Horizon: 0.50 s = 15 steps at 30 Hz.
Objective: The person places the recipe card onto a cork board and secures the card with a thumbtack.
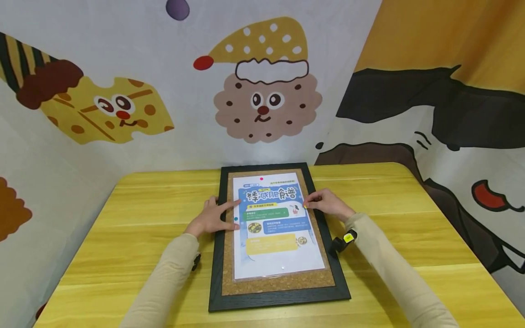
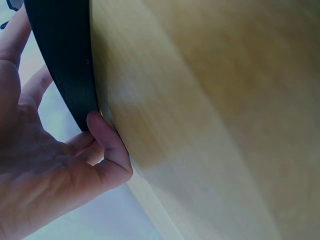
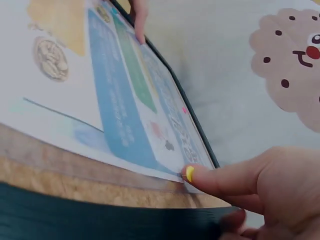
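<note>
A laminated poster (image 1: 279, 266) with blue, green and yellow blocks lies on a black-framed cork board (image 1: 279, 287). My left hand (image 1: 211, 217) is at the board's left side, thumb and index finger spread onto the poster's edge; in the left wrist view its other fingers bend beside the black frame (image 2: 65, 55). At the poster's right edge, my right hand (image 1: 330, 203) pinches a small yellow pushpin (image 3: 189, 173) against the sheet. A pink pushpin (image 1: 261, 178) sits at the top, a teal pushpin (image 1: 235, 219) at the left edge, and a pale pushpin (image 1: 283, 268) near the bottom.
Under the board is a yellow wood-grain table (image 1: 135, 246). Its back edge meets a white curtain (image 1: 184, 150) printed with cartoon food. A dark wrist strap (image 1: 345, 240) with a yellow-green face is on the right wrist.
</note>
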Motion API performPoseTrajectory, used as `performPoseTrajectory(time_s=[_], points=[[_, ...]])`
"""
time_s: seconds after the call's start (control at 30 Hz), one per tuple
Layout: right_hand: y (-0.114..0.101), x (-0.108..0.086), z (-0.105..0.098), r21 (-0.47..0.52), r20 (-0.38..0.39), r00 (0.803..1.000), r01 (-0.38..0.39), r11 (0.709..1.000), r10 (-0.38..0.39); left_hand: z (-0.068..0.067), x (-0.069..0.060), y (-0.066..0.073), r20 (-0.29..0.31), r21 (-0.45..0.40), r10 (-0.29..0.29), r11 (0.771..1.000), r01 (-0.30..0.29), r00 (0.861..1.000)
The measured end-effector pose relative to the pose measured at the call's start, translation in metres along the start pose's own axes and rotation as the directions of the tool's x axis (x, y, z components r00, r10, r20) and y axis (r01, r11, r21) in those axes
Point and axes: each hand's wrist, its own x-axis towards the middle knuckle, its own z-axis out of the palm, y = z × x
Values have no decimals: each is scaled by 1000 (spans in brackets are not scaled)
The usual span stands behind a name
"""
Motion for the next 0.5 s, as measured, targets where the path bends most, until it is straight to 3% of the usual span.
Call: performPoseTrajectory(time_s=[0.5], points=[[-4, 6, 2, 4, -9, 995, -95, 995, 95, 1, -1, -1, -6, -15, 5, 1000, -5, 1000]])
